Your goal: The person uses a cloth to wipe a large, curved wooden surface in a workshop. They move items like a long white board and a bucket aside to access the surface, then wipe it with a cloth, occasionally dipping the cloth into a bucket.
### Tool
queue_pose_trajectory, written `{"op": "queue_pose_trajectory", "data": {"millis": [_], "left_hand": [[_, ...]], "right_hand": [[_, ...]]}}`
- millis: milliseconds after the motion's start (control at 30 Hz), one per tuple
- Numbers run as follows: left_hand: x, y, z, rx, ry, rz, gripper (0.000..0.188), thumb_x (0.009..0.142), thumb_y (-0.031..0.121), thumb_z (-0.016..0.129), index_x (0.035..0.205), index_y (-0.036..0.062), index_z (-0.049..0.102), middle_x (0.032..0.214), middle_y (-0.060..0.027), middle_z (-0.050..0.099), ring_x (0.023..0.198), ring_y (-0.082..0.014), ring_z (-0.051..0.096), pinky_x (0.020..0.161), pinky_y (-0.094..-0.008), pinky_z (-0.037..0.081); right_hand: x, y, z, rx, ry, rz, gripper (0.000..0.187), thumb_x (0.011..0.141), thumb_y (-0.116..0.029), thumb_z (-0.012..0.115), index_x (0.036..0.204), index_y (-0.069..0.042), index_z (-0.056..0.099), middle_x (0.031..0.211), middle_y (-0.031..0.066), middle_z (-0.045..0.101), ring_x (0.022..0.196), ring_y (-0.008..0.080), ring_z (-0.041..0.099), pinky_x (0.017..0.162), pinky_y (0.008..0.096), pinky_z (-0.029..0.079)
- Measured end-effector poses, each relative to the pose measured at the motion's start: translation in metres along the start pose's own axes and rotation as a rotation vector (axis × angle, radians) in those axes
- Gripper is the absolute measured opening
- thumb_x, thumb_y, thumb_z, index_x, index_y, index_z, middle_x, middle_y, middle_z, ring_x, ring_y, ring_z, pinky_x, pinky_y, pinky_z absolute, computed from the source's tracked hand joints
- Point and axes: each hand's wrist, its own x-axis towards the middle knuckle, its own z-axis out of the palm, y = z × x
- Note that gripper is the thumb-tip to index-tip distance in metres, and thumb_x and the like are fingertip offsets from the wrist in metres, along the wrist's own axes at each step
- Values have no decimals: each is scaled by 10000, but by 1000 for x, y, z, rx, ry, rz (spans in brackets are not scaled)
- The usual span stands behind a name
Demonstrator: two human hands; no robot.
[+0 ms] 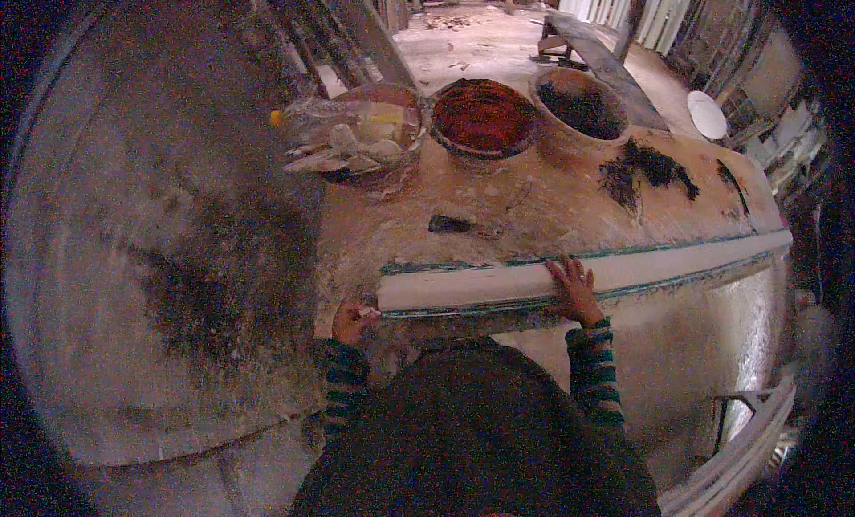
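Observation:
A long white strip [468, 288], like a moulding, lies along the table's near edge, with ragged green lines down both long sides. My right hand [574, 288] rests across it, fingers spread over its top and far edge. At the strip's left end, my left hand [349, 323] is closed in a pinch. Something small and pale shows at its fingertips, too small to name. Beyond the strip lies a short tool with a dark, flat end [450, 224], apart from both hands.
At the table's [552, 196] far side stand a basin [417, 107] with a clear bottle [312, 113] and pale lumps, a round container of dark red stuff [484, 116], and a dark-lined bowl [583, 105]. Dark smears [659, 170] mark the right. A bench [601, 58] stands behind.

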Motion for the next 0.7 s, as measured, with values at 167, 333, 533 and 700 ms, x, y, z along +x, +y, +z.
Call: {"op": "queue_pose_trajectory", "data": {"millis": [167,333,533,700], "left_hand": [[-23,-15,-11,60,190,166,353,823,79,860,1041,22,588,948,-141,695,799,-235,708,669,-406,627],[-24,-19,-35,102,88,14,378,818,96,868,1060,5,591,963,-135,684,795,-237,707,680,-392,624],[-32,-17,-35,202,31,111,378,832,95,856,1093,-4,602,958,-124,697,784,-227,705,680,-376,609],[-19,-32,-57,259,-67,38,407,852,96,837,1174,4,607,934,-118,722,726,-214,696,657,-361,594]], "right_hand": [[-4,-8,-3,16,-3,-47,1288,556,-425,972,1626,-374,256,1725,95,151,1559,439,177,1158,761,197],[-14,-15,-5,46,3,-48,1285,544,-456,968,1619,-368,270,1728,73,142,1550,444,193,1140,784,202],[-19,-14,-3,-17,38,-8,1290,530,-488,968,1616,-361,281,1722,61,160,1546,442,202,1132,795,194],[-9,-23,-21,38,-62,16,1314,511,-605,942,1621,-363,280,1721,81,152,1560,446,142,1138,794,151]]}}
